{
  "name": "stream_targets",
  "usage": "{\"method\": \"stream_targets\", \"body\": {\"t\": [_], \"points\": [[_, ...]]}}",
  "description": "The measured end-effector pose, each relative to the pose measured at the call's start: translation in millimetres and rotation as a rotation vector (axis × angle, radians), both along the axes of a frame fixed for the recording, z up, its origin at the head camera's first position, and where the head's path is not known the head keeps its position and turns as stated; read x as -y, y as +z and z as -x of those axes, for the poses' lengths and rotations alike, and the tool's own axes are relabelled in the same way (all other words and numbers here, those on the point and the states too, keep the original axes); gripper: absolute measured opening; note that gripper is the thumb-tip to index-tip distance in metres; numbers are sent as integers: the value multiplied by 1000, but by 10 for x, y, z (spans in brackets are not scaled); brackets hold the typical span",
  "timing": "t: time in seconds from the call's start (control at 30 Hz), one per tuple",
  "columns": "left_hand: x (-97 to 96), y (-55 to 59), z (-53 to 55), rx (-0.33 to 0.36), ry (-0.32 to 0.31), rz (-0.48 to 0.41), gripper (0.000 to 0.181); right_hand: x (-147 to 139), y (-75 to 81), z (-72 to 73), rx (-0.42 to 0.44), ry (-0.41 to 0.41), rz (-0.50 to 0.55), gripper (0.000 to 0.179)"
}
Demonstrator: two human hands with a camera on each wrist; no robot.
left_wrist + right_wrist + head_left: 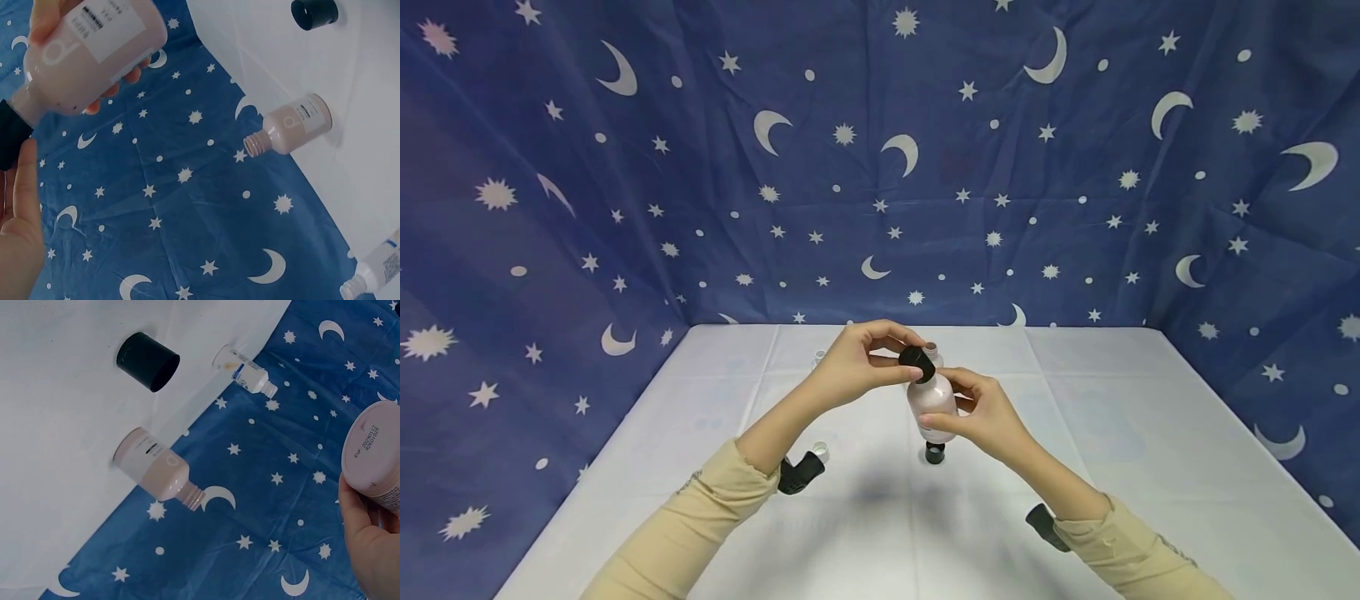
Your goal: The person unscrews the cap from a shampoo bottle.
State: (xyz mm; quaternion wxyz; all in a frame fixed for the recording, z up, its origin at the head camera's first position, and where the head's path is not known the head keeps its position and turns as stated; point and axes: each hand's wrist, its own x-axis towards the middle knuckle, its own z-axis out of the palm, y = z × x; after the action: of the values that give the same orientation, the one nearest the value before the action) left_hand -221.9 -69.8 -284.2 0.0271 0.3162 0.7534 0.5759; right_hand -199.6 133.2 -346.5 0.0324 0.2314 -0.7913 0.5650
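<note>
A pink bottle (932, 406) with a black cap (917, 364) on its neck is held up over the table, tilted a little. My left hand (857, 364) pinches the cap between thumb and fingers. Round the bottle's body curl the fingers and thumb of my right hand (985, 412). Seen from the left wrist, the bottle (100, 53) shows its white label, and the cap (11, 134) covers the mouth. The right wrist view shows the bottle's printed base (372, 447); its cap is out of sight there.
Behind the hands stands a second pink bottle (297, 125), uncapped. A smaller clear bottle (247, 374), also uncapped, is toward the far left. A loose black cap (935, 452) and a white cap (821, 451) lie on the white table (865, 542). A starry blue cloth (880, 167) hangs behind.
</note>
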Motion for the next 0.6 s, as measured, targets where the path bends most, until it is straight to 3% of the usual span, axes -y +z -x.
{"method": "stream_targets", "body": {"t": [0.17,0.4,0.6], "points": [[9,33,6,-6,41,49,32,-18,2,-3,-7,-6,-13,51],[17,13,-4,-83,74,99,32,-14,16,-2,-17,-4,-22,50],[10,5,-6,-18,43,28,33,-35,21,11,-26,-6,-21,51]]}}
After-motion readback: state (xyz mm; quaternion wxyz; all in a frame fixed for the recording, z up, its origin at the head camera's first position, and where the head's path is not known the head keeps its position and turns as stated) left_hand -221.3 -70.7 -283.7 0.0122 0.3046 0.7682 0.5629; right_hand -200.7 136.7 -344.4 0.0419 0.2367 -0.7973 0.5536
